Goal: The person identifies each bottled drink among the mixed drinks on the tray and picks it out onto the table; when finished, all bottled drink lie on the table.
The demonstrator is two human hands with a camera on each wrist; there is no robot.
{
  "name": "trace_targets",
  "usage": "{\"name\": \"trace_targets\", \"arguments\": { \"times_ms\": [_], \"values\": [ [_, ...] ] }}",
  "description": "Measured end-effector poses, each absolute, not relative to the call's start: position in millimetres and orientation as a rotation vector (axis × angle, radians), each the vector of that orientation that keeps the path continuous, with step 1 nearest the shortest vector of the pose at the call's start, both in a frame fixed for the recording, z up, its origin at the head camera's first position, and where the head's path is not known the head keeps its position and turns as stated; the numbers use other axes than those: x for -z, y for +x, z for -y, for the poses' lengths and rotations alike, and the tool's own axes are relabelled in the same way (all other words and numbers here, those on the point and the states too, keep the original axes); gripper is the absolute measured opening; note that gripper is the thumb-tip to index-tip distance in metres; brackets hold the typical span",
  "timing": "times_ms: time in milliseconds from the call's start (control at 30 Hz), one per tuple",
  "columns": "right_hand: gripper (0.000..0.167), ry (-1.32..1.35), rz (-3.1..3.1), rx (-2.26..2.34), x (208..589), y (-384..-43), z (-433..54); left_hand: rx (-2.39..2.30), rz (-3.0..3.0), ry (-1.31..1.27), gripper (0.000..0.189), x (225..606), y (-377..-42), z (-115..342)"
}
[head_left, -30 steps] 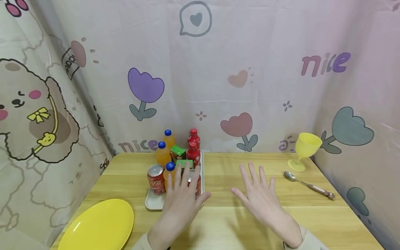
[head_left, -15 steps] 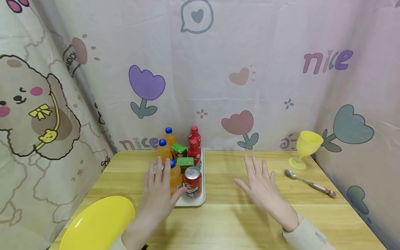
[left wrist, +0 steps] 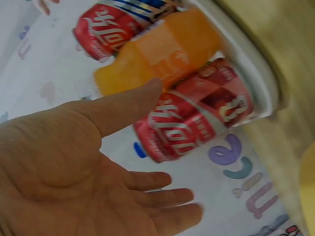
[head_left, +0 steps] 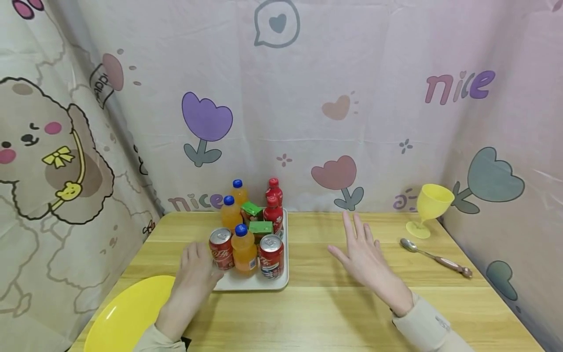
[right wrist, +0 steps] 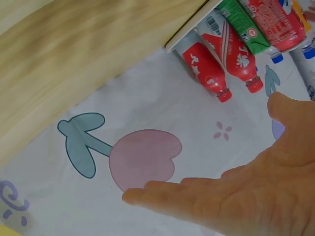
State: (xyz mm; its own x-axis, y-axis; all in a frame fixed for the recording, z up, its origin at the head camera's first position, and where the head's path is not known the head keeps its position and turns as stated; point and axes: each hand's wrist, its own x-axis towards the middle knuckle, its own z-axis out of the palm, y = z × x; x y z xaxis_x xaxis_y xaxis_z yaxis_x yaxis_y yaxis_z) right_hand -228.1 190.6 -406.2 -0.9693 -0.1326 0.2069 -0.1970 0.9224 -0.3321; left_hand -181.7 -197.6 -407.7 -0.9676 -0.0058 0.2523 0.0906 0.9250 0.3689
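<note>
My left hand (head_left: 191,281) hovers just left of a red soda can (head_left: 222,254), at the front left corner of a white tray (head_left: 228,284). In the left wrist view its thumb and fingers are apart, with the can (left wrist: 197,115) beyond them. It holds nothing, and whether it touches the can I cannot tell. Beside that can stand an orange drink bottle (head_left: 244,254) with a blue cap and a second red can (head_left: 271,261). My right hand (head_left: 367,259) is held over the table right of the tray, fingers straight, nothing in it.
Farther back on the tray are green drink cartons (head_left: 261,228), red bottles (head_left: 273,217) and more orange bottles (head_left: 230,215). A yellow plate (head_left: 132,313) lies at the front left. At the right are a yellow goblet (head_left: 433,203) and a spoon (head_left: 440,261). A curtain (head_left: 281,122) borders the table.
My left hand has moved left from in front of the tray to beside the left can, its fingers now less stretched. The right hand has barely moved.
</note>
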Motion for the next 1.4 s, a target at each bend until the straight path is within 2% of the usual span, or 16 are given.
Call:
{"name": "trace_targets", "arguments": {
  "times_ms": [167,533,600,767,833,1000,1233,1400],
  "values": [
    [0.098,0.259,2.893,-0.548,407.3,-233.0,-188.9,0.679,2.955,0.037,0.048,415.5,-191.9,200.7],
    [0.097,0.292,2.867,-0.529,414.3,-243.4,-181.5,0.806,3.137,-0.036,0.021,427.3,-219.1,217.2],
    [0.097,0.303,2.868,-0.536,415.2,-245.8,-179.8,0.891,3.143,-0.05,0.023,426.8,-221.4,221.8],
    [0.096,0.328,2.875,-0.569,415.9,-250.6,-177.0,1.236,3.153,-0.041,0.057,425.4,-232.7,236.0],
    [0.096,0.336,2.88,-0.585,416.3,-251.7,-175.7,1.399,3.151,0.022,0.065,426.3,-237.7,241.2],
    [0.095,0.35,2.895,-0.599,418.2,-255.3,-172.1,1.678,3.104,0.12,0.065,431.9,-245.2,252.6],
    [0.095,0.356,2.895,-0.629,421.2,-263.4,-169.0,1.77,3.081,0.169,0.061,437.5,-253.2,261.4],
    [0.093,0.477,2.838,-0.834,422.2,-276.6,-166.0,1.734,3.111,0.184,0.078,438.9,-259.1,260.1]
  ]
}}
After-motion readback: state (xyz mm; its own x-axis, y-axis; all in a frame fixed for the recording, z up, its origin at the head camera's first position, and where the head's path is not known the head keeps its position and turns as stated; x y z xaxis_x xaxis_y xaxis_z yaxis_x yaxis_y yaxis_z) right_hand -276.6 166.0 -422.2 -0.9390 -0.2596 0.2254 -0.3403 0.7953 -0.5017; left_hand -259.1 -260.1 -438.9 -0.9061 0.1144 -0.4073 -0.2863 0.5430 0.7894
